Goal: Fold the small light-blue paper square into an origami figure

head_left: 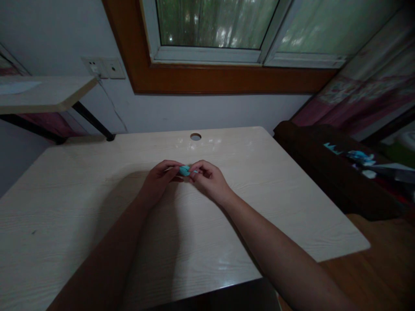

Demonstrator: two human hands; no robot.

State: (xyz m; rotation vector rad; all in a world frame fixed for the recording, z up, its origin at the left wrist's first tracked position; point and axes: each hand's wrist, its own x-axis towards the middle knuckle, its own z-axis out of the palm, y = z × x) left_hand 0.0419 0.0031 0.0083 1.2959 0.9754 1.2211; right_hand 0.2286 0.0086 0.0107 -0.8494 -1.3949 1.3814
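Observation:
Both of my hands meet above the middle of a pale wooden desk (97, 216). Between their fingertips is a small teal object (185, 170), which looks like a folded piece of paper. My left hand (160, 179) pinches its left side with the fingers curled. My right hand (207, 179) pinches its right side, fingers bent together. Most of the teal object is hidden by the fingers.
A round cable hole (195, 136) sits near the desk's far edge. A shelf (42, 93) juts out at the upper left, below wall sockets (103, 68). A dark wooden piece of furniture (324, 168) with small blue items (359, 156) stands to the right. A window (217, 26) is above.

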